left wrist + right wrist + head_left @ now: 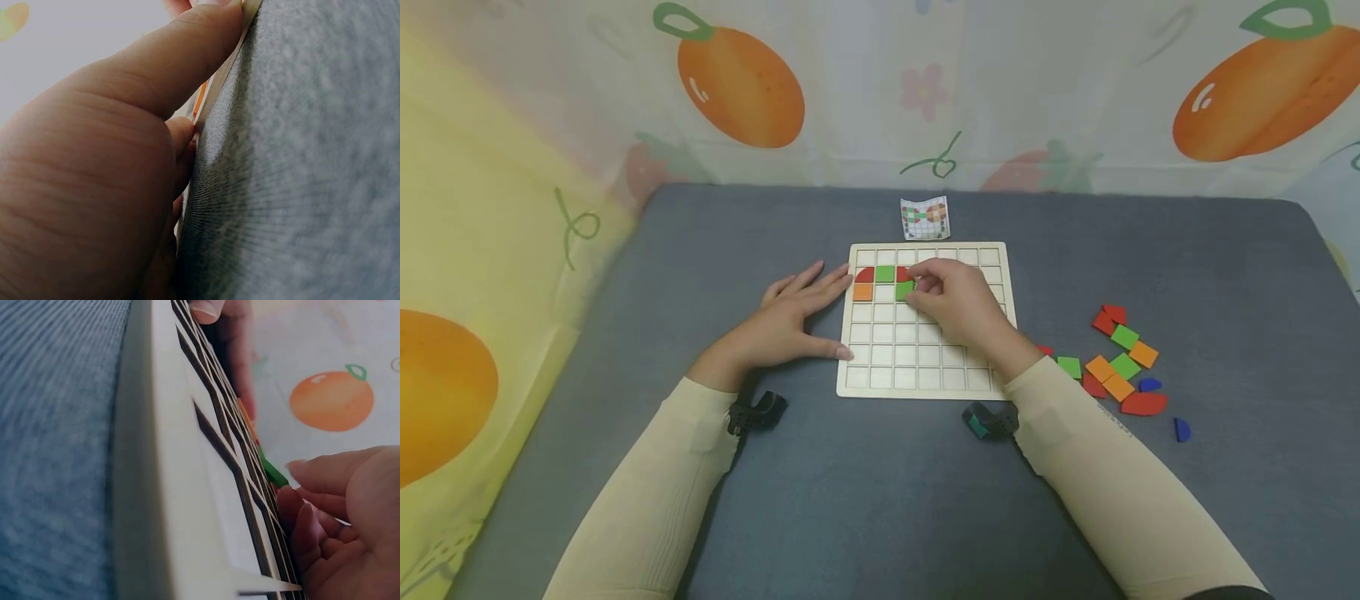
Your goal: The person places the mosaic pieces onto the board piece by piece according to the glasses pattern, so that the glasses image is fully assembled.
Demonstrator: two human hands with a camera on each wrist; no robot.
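Note:
A wooden grid board (pixel 917 394) lies on the table. My left hand (pixel 784 323) rests at its left edge with fingers extended; in the left wrist view the thumb (pixel 181 53) touches the board's side. Over the second row my right hand (pixel 958 302) pinches a green square tile (pixel 905 292); the right wrist view has this green tile (pixel 274 473) tilted at the grid. In the top filled row are a red rounded tile (pixel 865 274), another green tile (pixel 885 273) and a red tile (pixel 902 272), partly hidden by my right fingers. An orange square (pixel 862 292) sits below the first.
Loose red, green, orange and blue pieces lie right of the board, among them an orange square (pixel 1144 354) and a blue half-round piece (pixel 1182 430). Behind the board stands a small pattern card (pixel 925 218). A fruit-print curtain (pixel 850 100) hangs along the table's back edge.

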